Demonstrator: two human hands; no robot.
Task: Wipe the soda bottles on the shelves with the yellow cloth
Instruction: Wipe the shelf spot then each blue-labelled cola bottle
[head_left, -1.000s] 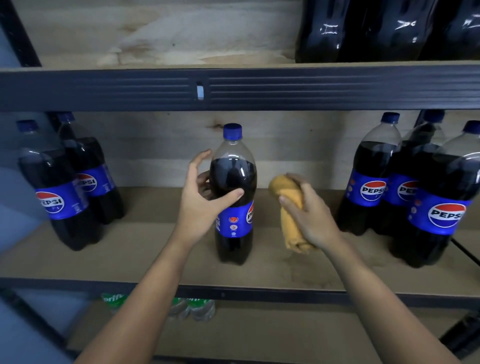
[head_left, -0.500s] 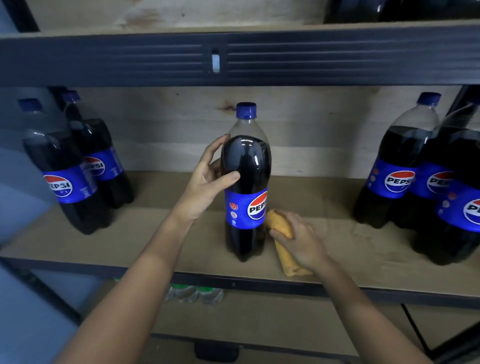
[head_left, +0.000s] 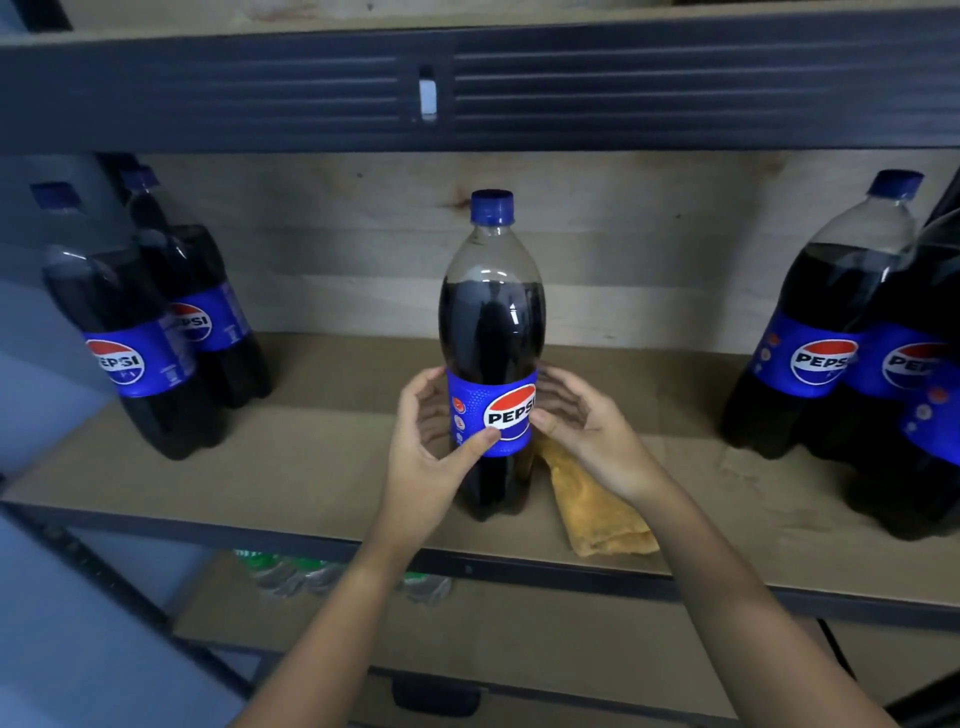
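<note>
A Pepsi bottle (head_left: 491, 322) with a blue cap and blue label stands upright in the middle of the wooden shelf (head_left: 322, 467). My left hand (head_left: 426, 457) grips it at the label from the left, thumb on the front and fingers curled behind. My right hand (head_left: 597, 441) holds the label's right side, its thumb on the label edge and fingers round the back. The yellow cloth (head_left: 597, 514) lies rolled on the shelf just right of the bottle's base, under my right wrist, and neither hand holds it.
Two Pepsi bottles (head_left: 130, 338) stand at the shelf's left end and a group of bottles (head_left: 815, 338) at the right. A dark metal beam (head_left: 260, 93) of the upper shelf runs overhead. Green-labelled bottles (head_left: 291, 571) lie on the shelf below.
My right hand laid the yellow cloth on the shelf, let it go and took the bottle's right side. My left hand slid from the bottle's shoulder down to the label.
</note>
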